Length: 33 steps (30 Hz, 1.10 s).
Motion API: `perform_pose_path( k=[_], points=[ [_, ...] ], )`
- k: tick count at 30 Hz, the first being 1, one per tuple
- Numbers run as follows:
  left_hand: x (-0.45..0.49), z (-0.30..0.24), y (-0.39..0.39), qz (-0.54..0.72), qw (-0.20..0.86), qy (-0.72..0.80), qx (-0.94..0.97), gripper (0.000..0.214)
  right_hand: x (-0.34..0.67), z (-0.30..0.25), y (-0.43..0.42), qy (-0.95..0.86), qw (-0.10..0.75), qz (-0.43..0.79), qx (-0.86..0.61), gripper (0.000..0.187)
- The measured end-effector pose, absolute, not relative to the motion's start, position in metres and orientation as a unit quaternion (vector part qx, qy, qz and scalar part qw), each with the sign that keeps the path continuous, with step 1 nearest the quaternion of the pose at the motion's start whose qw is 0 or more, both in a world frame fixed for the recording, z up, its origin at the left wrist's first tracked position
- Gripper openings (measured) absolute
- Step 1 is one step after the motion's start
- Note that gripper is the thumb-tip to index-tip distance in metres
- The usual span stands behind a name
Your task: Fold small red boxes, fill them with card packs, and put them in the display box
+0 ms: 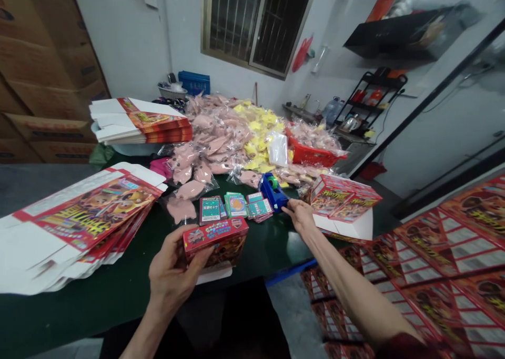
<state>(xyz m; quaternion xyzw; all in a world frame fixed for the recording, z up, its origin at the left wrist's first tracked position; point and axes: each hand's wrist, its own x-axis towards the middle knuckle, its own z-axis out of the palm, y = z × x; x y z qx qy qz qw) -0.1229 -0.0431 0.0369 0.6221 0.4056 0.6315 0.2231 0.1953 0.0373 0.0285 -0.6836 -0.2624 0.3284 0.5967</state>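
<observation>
Gripping a red printed carton (215,242) at 12 o'clock, left hand (173,264) with fingers (197,256) wrapped round it; right hand (300,215) at 1 o'clock, open, fingertips (289,205) just beside a blue tape dispenser (273,192), card stacks (236,205) between.

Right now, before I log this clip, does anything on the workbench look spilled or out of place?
Yes, mildly: pink pieces in clear bags have spread from their heap across the green-topped table, right up to the loose cards, so they look spilled rather than stacked.
</observation>
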Motion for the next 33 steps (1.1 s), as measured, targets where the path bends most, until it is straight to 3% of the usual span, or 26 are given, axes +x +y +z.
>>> perform_pose_path(
  k=[8,15,20,24,33],
  points=[
    [-0.118,0.041,-0.045,0.633,0.214,0.448,0.595,0.041,0.191,-0.002,0.042,-0.292,0.574,0.284,-0.71,0.021],
    [-0.113,0.044,-0.051,0.628,0.2,0.466,0.59,0.038,0.153,0.027,-0.015,-0.375,0.587,0.23,-0.68,0.019],
    [-0.112,0.048,-0.058,0.611,0.149,0.466,0.623,0.042,0.068,0.079,-0.089,-0.487,0.591,0.363,-0.531,0.022],
    [-0.114,0.045,-0.063,0.612,0.163,0.44,0.637,0.05,0.015,0.094,-0.103,-0.442,0.624,0.474,-0.437,0.025],
    [-0.129,0.058,-0.061,0.567,0.095,0.319,0.754,0.041,0.0,0.095,-0.102,-0.398,0.629,0.468,-0.476,0.029]
  ],
)
